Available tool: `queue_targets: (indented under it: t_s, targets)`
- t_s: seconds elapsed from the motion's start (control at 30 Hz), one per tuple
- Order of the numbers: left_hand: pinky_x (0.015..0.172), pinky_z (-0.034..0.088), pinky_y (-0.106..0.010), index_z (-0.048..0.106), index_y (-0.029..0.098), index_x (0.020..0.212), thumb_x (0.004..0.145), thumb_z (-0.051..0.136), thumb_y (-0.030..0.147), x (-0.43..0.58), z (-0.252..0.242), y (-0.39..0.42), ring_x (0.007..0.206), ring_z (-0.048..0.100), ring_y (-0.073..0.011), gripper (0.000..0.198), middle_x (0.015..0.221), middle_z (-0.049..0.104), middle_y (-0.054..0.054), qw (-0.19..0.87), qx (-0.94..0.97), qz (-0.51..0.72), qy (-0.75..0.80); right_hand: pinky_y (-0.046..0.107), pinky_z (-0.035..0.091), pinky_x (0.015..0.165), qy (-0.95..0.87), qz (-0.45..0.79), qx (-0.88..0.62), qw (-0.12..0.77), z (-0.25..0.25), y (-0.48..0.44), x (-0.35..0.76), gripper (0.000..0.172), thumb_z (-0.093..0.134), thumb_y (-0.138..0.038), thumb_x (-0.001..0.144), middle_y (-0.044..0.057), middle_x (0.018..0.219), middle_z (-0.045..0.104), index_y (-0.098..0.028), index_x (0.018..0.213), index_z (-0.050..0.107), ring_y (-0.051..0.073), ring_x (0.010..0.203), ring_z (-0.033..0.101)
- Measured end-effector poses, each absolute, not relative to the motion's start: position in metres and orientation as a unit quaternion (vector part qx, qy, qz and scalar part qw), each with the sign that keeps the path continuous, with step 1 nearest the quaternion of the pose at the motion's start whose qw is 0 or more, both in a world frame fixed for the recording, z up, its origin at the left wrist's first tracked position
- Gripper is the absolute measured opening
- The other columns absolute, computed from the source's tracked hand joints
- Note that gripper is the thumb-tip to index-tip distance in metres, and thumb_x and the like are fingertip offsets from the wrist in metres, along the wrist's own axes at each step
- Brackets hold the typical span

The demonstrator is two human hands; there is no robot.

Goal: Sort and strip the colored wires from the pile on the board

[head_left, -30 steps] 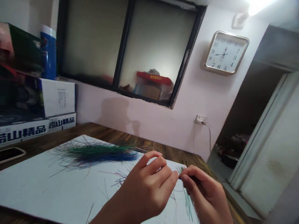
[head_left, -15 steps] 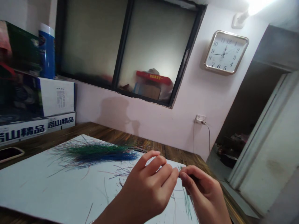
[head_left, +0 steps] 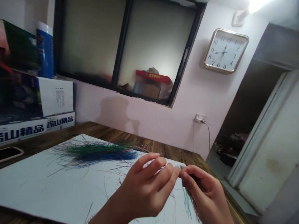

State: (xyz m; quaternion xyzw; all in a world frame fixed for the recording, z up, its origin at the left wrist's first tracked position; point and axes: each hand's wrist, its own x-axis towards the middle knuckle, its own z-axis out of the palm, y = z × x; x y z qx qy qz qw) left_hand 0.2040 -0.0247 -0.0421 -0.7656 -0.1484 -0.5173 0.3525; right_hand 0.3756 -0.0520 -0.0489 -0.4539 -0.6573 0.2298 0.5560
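My left hand [head_left: 151,183] is raised over a white board [head_left: 58,189], its back to me and its fingers curled toward the right. The thumb is hidden, and so is whatever lies under those fingers. Almost touching its fingertips, my right hand [head_left: 205,189] pinches a small dark bit of thin wire between thumb and index finger. Fine green strands [head_left: 187,199] show below the right hand, by the board's right edge. A loose bundle of green and blue wire strands [head_left: 100,151] lies on the board beyond my left hand, with scattered single strands around it.
The board rests on a dark wooden table [head_left: 93,127]. A phone [head_left: 10,153] lies at the left, near stacked boxes [head_left: 56,99] and a blue canister [head_left: 45,51]. Behind are a window, a wall clock [head_left: 226,51] and a socket with a plugged-in cord [head_left: 200,119].
Both hands keep nearly the same place and pose. The left hand has shifted very slightly, and some purple and reddish strands near the hands show differently.
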Motion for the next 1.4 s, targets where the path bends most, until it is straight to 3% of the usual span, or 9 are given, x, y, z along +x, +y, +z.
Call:
queue_targets:
  t_s: [0.2,0.33,0.5,0.67,1.1,1.23,1.4]
  targets:
    - [0.093,0.035,-0.033,0.067,0.014,0.089,0.089,0.042,0.007,0.205,-0.040,-0.028,0.077,0.057,-0.0138,0.026,0.079,0.070,0.001,0.329,-0.761,-0.539,-0.150,0.019,0.040,0.045,-0.649,0.195,-0.437,0.591,-0.045,-0.054,0.369,0.024,0.059,-0.036,0.080,0.000,0.053,0.055,-0.018,0.065,0.064,0.012,0.050,0.049]
    - [0.091,0.036,-0.034,0.067,0.013,0.084,0.083,0.052,0.006,0.208,-0.043,-0.025,0.073,0.054,-0.0140,0.017,0.074,0.069,0.001,0.319,-0.754,-0.557,-0.141,0.018,0.042,0.047,-0.673,0.200,-0.420,0.575,-0.045,-0.056,0.368,0.017,0.061,-0.030,0.080,0.000,0.057,0.060,-0.018,0.067,0.064,0.012,0.052,0.053]
    - [0.088,0.036,-0.035,0.066,0.014,0.078,0.076,0.055,0.003,0.212,-0.043,-0.023,0.069,0.053,-0.0145,0.016,0.068,0.066,0.000,0.280,-0.750,-0.582,-0.146,0.017,0.044,0.051,-0.645,0.186,-0.407,0.619,-0.045,-0.057,0.366,0.017,0.059,-0.028,0.082,-0.003,0.059,0.059,-0.020,0.067,0.062,0.011,0.055,0.054]
    - [0.084,0.035,-0.036,0.066,0.016,0.078,0.073,0.055,0.003,0.213,-0.041,-0.030,0.069,0.052,-0.0154,0.017,0.067,0.065,0.001,0.235,-0.756,-0.589,-0.160,0.017,0.045,0.049,-0.729,0.104,-0.374,0.564,-0.043,-0.057,0.372,0.013,0.055,-0.017,0.084,-0.002,0.063,0.061,-0.020,0.073,0.061,0.011,0.056,0.057]
    - [0.076,0.038,-0.032,0.063,0.019,0.065,0.078,0.063,0.009,0.208,-0.026,-0.040,0.062,0.051,-0.0103,0.017,0.060,0.062,0.006,-0.116,-0.804,-0.556,-0.177,0.019,0.045,0.050,-0.763,-0.065,-0.277,0.580,-0.043,-0.059,0.369,0.015,0.055,-0.006,0.084,-0.001,0.067,0.056,-0.019,0.078,0.057,0.010,0.058,0.056]
    - [0.074,0.042,-0.030,0.065,0.021,0.063,0.076,0.067,0.012,0.204,-0.032,-0.037,0.072,0.055,-0.0137,0.017,0.064,0.063,0.004,-0.234,-0.787,-0.528,-0.216,0.018,0.043,0.048,-0.770,-0.082,-0.254,0.579,-0.044,-0.059,0.368,0.016,0.056,-0.003,0.083,-0.001,0.065,0.055,-0.018,0.076,0.058,0.009,0.055,0.053]
    - [0.068,0.044,-0.028,0.068,0.022,0.067,0.076,0.069,0.016,0.198,-0.033,-0.035,0.080,0.057,-0.0161,0.011,0.075,0.068,0.001,-0.243,-0.803,-0.494,-0.230,0.019,0.041,0.047,-0.761,-0.096,-0.264,0.584,-0.047,-0.063,0.368,0.015,0.058,-0.004,0.082,-0.001,0.066,0.056,-0.017,0.078,0.060,0.009,0.055,0.053]
